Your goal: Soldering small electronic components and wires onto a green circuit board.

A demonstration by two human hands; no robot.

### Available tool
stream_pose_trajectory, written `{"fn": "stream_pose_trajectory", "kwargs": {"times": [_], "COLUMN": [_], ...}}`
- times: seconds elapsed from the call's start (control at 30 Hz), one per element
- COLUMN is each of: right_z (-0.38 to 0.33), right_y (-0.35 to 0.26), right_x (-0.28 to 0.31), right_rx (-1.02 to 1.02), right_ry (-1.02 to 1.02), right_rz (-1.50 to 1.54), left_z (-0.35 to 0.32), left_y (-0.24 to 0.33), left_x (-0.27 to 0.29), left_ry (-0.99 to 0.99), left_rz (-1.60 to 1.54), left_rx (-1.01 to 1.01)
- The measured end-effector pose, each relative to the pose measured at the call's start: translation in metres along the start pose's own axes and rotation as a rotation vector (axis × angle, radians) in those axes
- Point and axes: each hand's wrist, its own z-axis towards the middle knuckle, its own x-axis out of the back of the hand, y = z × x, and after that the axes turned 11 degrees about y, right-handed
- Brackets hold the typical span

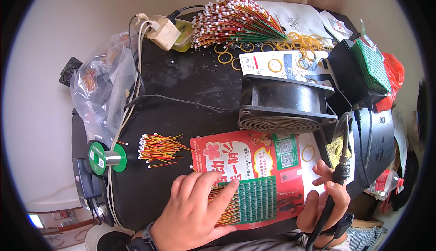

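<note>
My left hand point(193, 210) lies with fingers spread over a row of thin red, yellow and black wires. Its index fingertip touches the top edge of a green circuit board panel point(257, 199), where the wires run in from the left. Under the panel is a red printed sheet point(290, 185). My right hand point(329, 199) is loosely closed around the black handle of a soldering iron point(328, 205), whose metal end points up and away, beside the fan. A small pile of white-tipped wires point(159, 148) lies beyond my left hand.
A black fan point(286, 103) stands behind the sheet. A green solder spool point(106, 158) and a clear plastic bag point(104, 92) are at the left. At the back lie a large wire bundle point(236, 19) and yellow rubber bands point(304, 41). Green boards point(372, 65) stand at the right.
</note>
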Motion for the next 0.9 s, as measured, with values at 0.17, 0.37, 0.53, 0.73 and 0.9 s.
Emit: {"fn": "stream_pose_trajectory", "kwargs": {"times": [0.17, 0.37, 0.53, 0.73, 0.9], "right_z": [-0.003, -0.003, 0.000, 0.000, 0.001], "right_y": [-0.004, -0.004, -0.002, -0.005, -0.006], "right_x": [0.003, 0.003, 0.000, 0.001, -0.001], "right_rx": [-0.056, -0.067, -0.011, -0.007, -0.010], "right_ry": [-0.056, -0.062, -0.002, -0.062, -0.055], "right_rz": [-0.023, -0.010, -0.018, -0.022, -0.021], "left_z": [-0.004, -0.001, -0.004, -0.005, -0.008], "left_y": [-0.022, -0.030, -0.034, -0.038, -0.036], "left_x": [0.003, -0.005, -0.008, -0.009, -0.003], "left_ry": [0.283, 0.279, 0.297, 0.292, 0.259], "left_rz": [-0.110, -0.081, -0.002, -0.066, 0.072], "left_rx": [-0.010, -0.018, 0.001, 0.033, 0.106]}}
